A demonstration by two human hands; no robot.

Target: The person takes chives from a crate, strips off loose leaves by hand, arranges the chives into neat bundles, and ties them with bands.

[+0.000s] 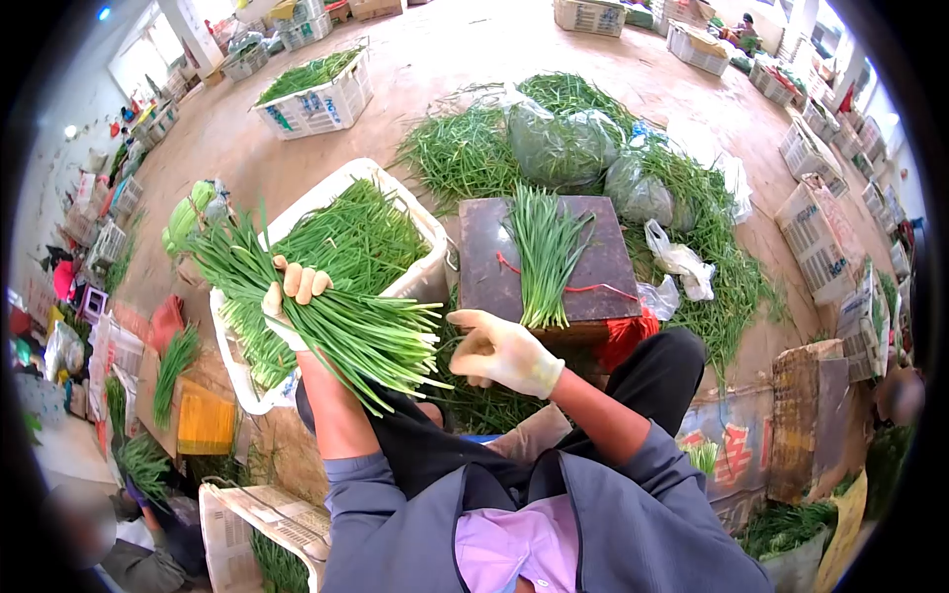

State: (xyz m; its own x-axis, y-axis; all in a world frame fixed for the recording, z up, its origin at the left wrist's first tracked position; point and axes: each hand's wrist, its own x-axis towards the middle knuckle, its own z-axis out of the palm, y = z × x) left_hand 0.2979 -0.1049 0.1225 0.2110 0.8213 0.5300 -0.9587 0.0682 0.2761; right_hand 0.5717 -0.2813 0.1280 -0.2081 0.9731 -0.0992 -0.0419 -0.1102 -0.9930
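Observation:
My left hand (297, 292), in a pale glove, is wrapped round a thick bunch of green stalks (371, 331), whose pale cut ends fan out to the right. Just right of those ends is my right hand (499, 354), also gloved, its index finger extended and the others curled, with nothing visible in it. A smaller bundle (546, 257) lies on a dark square board (479, 267) in front of me, with a red tie (603, 289) under it. Beneath the held bunch stands a white crate (425, 222) full of green stalks.
Loose stalks (460, 153) and plastic bags (563, 148) lie on the floor beyond the board. Another filled white crate (341, 104) stands farther off at the left. Crates (816, 242) line the right side. A person (746, 38) sits far back at the right.

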